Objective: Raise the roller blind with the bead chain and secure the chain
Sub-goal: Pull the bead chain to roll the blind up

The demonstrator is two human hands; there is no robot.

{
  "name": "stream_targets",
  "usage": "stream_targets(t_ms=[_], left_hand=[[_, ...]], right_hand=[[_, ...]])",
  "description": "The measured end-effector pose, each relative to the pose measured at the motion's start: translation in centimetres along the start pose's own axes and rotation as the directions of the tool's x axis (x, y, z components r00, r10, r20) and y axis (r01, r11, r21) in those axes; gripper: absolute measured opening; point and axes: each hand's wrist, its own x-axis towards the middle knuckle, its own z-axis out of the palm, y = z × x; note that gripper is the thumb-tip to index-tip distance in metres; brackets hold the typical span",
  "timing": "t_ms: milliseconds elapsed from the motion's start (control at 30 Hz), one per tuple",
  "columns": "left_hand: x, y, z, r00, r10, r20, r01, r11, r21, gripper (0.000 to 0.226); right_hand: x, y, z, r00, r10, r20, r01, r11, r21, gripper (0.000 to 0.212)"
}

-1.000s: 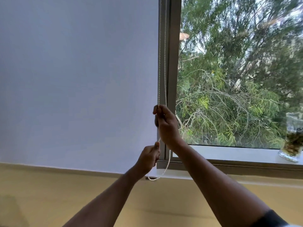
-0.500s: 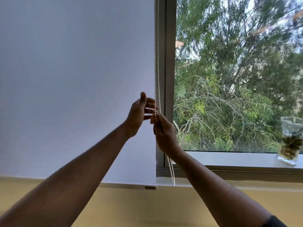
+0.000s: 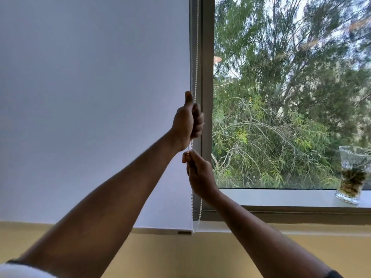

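Note:
A pale lilac roller blind (image 3: 90, 107) covers the left pane, and its bottom bar (image 3: 160, 230) hangs just below the sill line. A white bead chain (image 3: 195, 57) runs down the blind's right edge beside the grey window frame. My left hand (image 3: 187, 121) is fisted around the chain, thumb up. Directly beneath it, my right hand (image 3: 199, 173) pinches the chain between thumb and fingers. The chain's loop (image 3: 198, 215) dangles below my right wrist.
A grey window frame post (image 3: 207, 77) stands right of the chain, and trees show through the bare right pane. A glass vase (image 3: 352, 175) with greenish contents sits on the sill (image 3: 281, 197) at the far right. A yellow wall (image 3: 180, 255) lies below.
My left hand rose from below my right hand to above it and closed into a fist on the chain. My right hand kept its pinch. The blind's bottom bar sits near the same height.

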Motion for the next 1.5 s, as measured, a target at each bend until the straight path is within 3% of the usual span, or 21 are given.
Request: stream_targets(t_ms=[233,333,500,633,833,1067,1200,1367,1500], left_hand=[[-2.8,-6.1,-1.2,0.997,-0.016,-0.075,0.020,0.999,0.051,0.057],[-4.2,-8.6,-1.2,0.994,-0.039,-0.103,0.042,0.999,0.029,0.058],[-5.8,-11.4,-2.1,0.990,-0.028,-0.142,0.033,0.999,0.034,0.059],[-6.5,-13.1,-2.6,0.988,-0.010,-0.156,0.034,0.988,0.151,0.062],[-7.9,-14.8,-2.9,0.987,-0.044,-0.155,0.072,0.982,0.176,0.058],[-8.4,-16.2,-3.9,0.980,-0.122,-0.158,0.172,0.919,0.355,0.059],[-7.6,-14.9,-5.9,0.972,-0.203,-0.120,0.235,0.886,0.399,0.061],[-5.1,-9.5,-7.1,0.961,-0.078,-0.265,0.154,0.947,0.282,0.050],[-2.3,-3.8,-5.1,0.975,-0.042,-0.220,0.065,0.993,0.099,0.058]], right_hand=[[-3.7,4.4,-0.2,0.982,0.167,0.088,-0.151,0.974,-0.166,0.022],[-4.4,5.3,-0.5,0.966,0.240,0.101,-0.222,0.962,-0.157,0.030],[-2.7,3.1,-2.5,0.962,0.260,0.088,-0.270,0.953,0.139,0.029],[1.4,-1.0,-3.9,0.946,0.302,0.121,-0.325,0.877,0.353,0.032],[7.6,-7.8,-3.1,0.972,0.189,0.141,-0.235,0.820,0.522,0.032],[6.9,-7.1,-1.6,0.988,0.153,-0.025,-0.126,0.887,0.445,0.029],[4.4,-5.4,-1.1,0.992,0.124,-0.040,-0.105,0.943,0.317,0.026],[1.5,-3.1,-0.7,0.998,0.057,-0.024,-0.050,0.969,0.243,0.024],[-1.5,0.3,0.3,0.996,0.086,0.021,-0.087,0.992,0.086,0.024]])
